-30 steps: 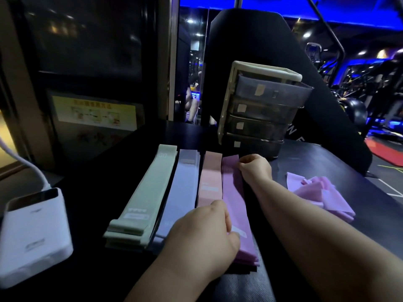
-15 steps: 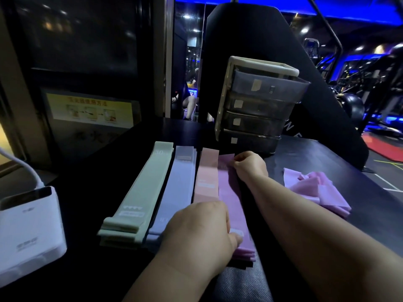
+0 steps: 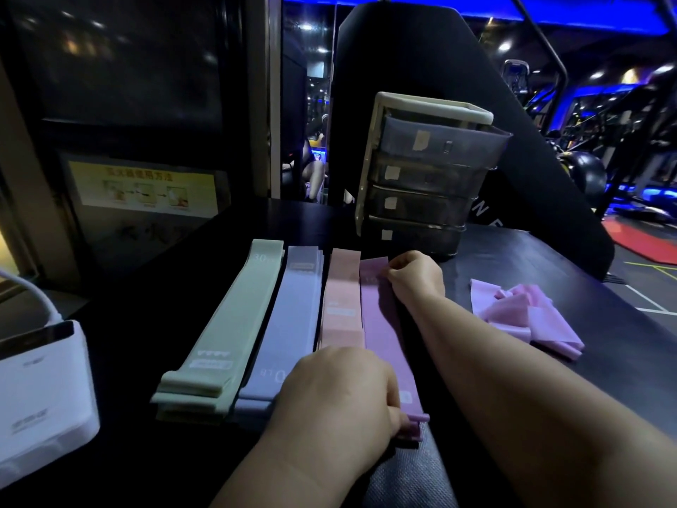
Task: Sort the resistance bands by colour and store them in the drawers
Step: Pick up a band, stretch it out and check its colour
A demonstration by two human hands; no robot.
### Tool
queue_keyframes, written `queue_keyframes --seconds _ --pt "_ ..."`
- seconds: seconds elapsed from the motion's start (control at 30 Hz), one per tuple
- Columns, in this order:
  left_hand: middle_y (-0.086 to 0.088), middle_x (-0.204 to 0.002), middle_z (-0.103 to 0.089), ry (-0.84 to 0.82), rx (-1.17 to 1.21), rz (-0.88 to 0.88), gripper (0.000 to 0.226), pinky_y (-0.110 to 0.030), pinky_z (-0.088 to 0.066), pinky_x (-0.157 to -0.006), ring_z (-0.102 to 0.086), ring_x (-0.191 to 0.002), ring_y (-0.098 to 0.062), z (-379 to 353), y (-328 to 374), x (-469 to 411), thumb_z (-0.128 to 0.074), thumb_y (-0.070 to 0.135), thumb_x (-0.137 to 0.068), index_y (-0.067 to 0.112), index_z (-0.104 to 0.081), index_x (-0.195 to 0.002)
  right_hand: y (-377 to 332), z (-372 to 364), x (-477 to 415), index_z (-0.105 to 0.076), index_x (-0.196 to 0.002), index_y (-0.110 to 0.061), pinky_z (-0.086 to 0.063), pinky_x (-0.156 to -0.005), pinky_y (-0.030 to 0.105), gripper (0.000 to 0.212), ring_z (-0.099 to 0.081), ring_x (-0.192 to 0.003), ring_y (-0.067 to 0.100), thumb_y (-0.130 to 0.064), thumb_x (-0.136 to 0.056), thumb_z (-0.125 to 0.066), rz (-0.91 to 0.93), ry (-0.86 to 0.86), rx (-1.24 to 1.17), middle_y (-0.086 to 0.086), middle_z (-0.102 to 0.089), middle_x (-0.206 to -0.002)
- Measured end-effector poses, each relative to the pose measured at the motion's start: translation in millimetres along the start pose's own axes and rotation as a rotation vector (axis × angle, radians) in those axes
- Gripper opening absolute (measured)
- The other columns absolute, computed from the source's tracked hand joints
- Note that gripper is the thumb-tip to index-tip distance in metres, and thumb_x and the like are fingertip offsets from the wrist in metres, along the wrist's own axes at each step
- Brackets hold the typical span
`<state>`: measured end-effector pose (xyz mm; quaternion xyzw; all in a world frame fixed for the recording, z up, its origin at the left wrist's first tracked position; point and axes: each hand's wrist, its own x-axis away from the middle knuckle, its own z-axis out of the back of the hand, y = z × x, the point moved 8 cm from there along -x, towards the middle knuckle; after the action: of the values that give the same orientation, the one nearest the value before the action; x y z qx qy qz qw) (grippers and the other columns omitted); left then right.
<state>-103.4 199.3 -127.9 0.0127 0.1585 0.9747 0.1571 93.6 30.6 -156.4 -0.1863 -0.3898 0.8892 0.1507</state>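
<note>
I log, on the table (image 3: 513,258): drawers (image 3: 428,174) at the far side. In front lie four band stacks side by side: green (image 3: 234,324), lilac (image 3: 293,320), pink (image 3: 340,298), purple (image 3: 381,335). A loose pink heap (image 3: 524,317) lies right. Left hand (image 3: 337,394) grips purple's near end; right hand (image 3: 415,276) pinches its far end.

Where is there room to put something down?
Bare table: between the white box and green bands, and behind the bands left of the drawers. Crowded: four stacks side by side, left hand and right hand on the purple bands.
</note>
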Motion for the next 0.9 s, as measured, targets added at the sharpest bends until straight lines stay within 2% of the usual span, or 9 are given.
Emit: queue_keyframes --seconds 0.17,0.3,0.43,0.57,0.67,0.8,0.9 --pt "0.006 -0.095 -0.069 0.038 0.032 0.030 0.042 -0.022 -0.047 -0.076 -0.061 -0.094 -0.015 3.4 -9.0 1.9 -0.063 0.069 -0.077 0.035 -0.072 -0.100 -1.0 -3.2 1.1 -0.064 -0.090 -0.029 -0.041 -0.072 0.025 0.010 -0.061 -0.095 0.019 -0.027 -0.081 -0.069 0.001 -0.021 0.058 -0.003 -0.067 -0.102" --pt "0.007 -0.081 -0.069 0.091 0.140 0.077 0.036 -0.027 -0.052 -0.075 -0.063 -0.084 -0.012 7.7 -21.1 1.7 -0.062 0.064 -0.080 0.029 -0.069 -0.086 -2.4 -1.7 2.6 -0.068 -0.097 -0.027 -0.042 -0.074 0.026 0.017 -0.061 -0.101 0.020 -0.024 -0.081 -0.066 0.010 -0.008 0.059 -0.002 -0.068 -0.106" --pt "0.007 -0.074 -0.069 0.069 0.254 0.094 0.035 -0.026 -0.051 -0.071 -0.064 -0.078 -0.011 3.9 -22.5 0.8 -0.065 0.061 -0.080 0.027 -0.066 -0.079 -3.9 0.4 5.9 -0.068 -0.095 -0.026 -0.044 -0.073 0.026 0.014 -0.062 -0.096 0.019 -0.027 -0.081 -0.065 0.023 -0.011 0.024 -0.002 -0.068 -0.099" --pt "0.011 -0.072 -0.061 0.085 0.255 0.113 0.033 -0.023 -0.041 -0.060 -0.060 -0.078 -0.008 5.0 -20.3 1.3 -0.065 0.062 -0.080 0.030 -0.065 -0.082 -3.4 3.6 9.2 -0.066 -0.087 -0.025 -0.042 -0.070 0.024 0.008 -0.062 -0.085 0.015 -0.029 -0.080 -0.068 0.038 -0.020 -0.069 -0.005 -0.067 -0.086" --pt "0.010 -0.072 -0.058 0.140 0.219 0.141 0.033 -0.025 -0.037 -0.060 -0.058 -0.080 -0.010 11.2 -18.8 0.7 -0.062 0.062 -0.082 0.029 -0.062 -0.085 -2.6 8.2 10.6 -0.067 -0.086 -0.023 -0.040 -0.070 0.023 0.012 -0.062 -0.084 0.014 -0.033 -0.080 -0.072 0.053 -0.021 -0.109 -0.005 -0.067 -0.084" --pt "0.007 -0.073 -0.055 0.275 0.142 0.151 0.032 -0.027 -0.038 -0.065 -0.056 -0.083 -0.016 23.8 -6.1 1.3 -0.056 0.058 -0.088 0.026 -0.059 -0.089 -2.6 21.3 12.6 -0.066 -0.086 -0.024 -0.038 -0.071 0.021 0.013 -0.060 -0.085 0.013 -0.033 -0.080 -0.073 0.056 -0.035 -0.076 -0.004 -0.068 -0.090" --pt "0.006 -0.083 -0.061 0.323 0.139 0.139 0.028 -0.027 -0.038 -0.067 -0.057 -0.089 -0.018 25.1 7.2 -1.2 -0.056 0.056 -0.089 0.028 -0.058 -0.092 -4.3 42.0 17.3 -0.067 -0.088 -0.025 -0.037 -0.070 0.021 0.012 -0.061 -0.088 0.015 -0.032 -0.080 -0.072 0.110 -0.017 -0.002 -0.002 -0.069 -0.096"
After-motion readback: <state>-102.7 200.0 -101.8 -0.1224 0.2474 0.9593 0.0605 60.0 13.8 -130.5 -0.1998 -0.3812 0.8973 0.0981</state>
